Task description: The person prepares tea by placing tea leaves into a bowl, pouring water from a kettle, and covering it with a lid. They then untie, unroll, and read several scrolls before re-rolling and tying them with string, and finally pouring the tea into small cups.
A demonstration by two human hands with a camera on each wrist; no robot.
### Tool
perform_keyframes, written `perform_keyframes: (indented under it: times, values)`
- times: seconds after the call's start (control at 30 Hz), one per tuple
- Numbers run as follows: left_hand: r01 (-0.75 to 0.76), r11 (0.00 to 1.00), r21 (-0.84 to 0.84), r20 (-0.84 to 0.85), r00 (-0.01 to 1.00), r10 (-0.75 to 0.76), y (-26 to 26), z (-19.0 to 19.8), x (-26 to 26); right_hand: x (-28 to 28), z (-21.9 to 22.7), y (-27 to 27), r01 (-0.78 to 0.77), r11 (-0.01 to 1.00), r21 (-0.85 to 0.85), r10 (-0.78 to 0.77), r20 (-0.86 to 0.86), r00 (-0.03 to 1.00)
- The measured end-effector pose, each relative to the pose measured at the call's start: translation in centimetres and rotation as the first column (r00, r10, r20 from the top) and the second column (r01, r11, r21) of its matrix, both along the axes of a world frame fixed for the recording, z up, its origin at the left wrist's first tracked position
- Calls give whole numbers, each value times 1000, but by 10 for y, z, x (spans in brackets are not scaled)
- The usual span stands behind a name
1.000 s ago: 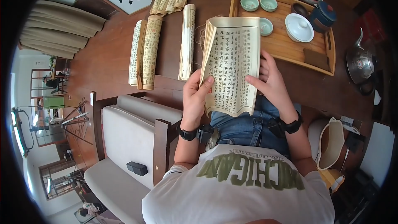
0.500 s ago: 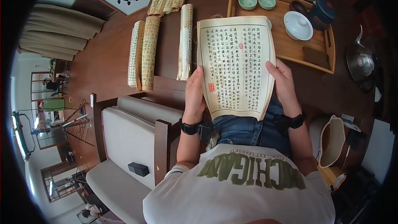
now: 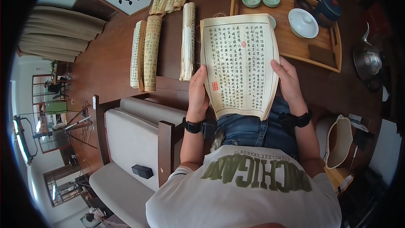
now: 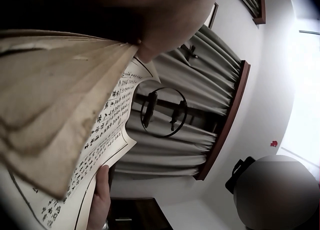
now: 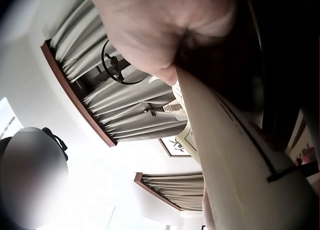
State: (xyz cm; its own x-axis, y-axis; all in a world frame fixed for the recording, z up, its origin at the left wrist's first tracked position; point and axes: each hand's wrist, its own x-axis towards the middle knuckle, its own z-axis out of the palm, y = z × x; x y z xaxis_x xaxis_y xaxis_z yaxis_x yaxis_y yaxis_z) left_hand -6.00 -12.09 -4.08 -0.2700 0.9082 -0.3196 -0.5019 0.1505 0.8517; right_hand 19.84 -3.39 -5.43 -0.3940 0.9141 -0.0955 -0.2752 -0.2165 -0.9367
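A stack of cream paper sheets [image 3: 240,65] with columns of black characters and red seals is held up above the lap in the head view. The left hand [image 3: 197,95] grips its left edge, thumb on the front. At the right edge the right hand [image 3: 290,85] pinches the stack the same way. Several loose layers of the sheets [image 4: 55,99] fan out below the left hand [image 4: 160,19] in the left wrist view. In the right wrist view the back of the sheets [image 5: 225,155] hangs from the right hand [image 5: 165,29].
Rolled and folded text sheets [image 3: 150,55] lie on the dark table at the left, with another narrow roll [image 3: 188,42] beside the stack. A wooden tray [image 3: 287,48] behind holds green cups and a white lidded bowl [image 3: 303,23]. A metal kettle [image 3: 367,63] stands at the right.
The stack has gone from partly folded over to spread flat facing the head camera. The right hand has shifted from the front of a page to the right edge.
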Motion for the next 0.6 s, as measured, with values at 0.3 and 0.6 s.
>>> perform_keyframes:
  times: [0.3,0.6]
  values:
    - [4,1000,18,-8,1000,-4,-2,-4,-1,-1,1,-1,0,1000,16,0,10,1000]
    - [2,999,37,4,1000,-2,-2,0,1,-1,1,-1,-8,999,32,8,18,1000]
